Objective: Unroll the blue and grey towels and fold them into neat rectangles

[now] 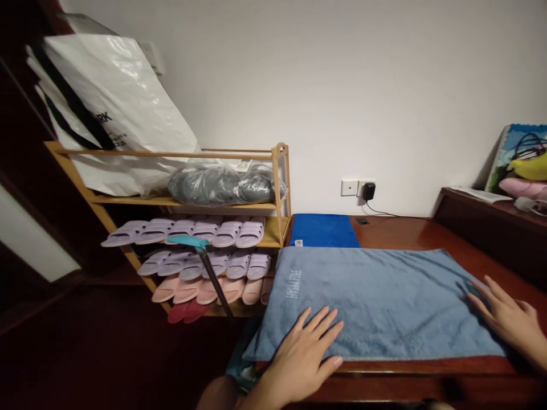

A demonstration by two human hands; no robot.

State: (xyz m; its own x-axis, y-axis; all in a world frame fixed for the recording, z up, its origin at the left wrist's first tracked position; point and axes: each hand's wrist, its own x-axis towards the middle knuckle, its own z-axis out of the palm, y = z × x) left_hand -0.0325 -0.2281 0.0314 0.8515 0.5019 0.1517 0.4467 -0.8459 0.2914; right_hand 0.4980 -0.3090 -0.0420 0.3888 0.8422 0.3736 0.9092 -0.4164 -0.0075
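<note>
A blue-grey towel (376,302) with white lettering near its left edge lies spread on a reddish-brown wooden desk (410,230), its front edge close to the desk's front. My left hand (305,356) rests on the towel's front left part, palm down with the fingers spread. At the towel's right edge is my right hand (506,316), its fingers apart and touching or just above the cloth. Behind the towel lies a bright blue folded cloth (325,229) with a small white tag, partly covered by the towel.
Left of the desk stands a wooden shoe rack (280,199) with several lilac slippers (250,230), pink slippers (231,290) and a large white bag (128,97). A blue-topped pole (213,279) stands before it. A black plug (368,191) sits in the wall socket; its cord runs right.
</note>
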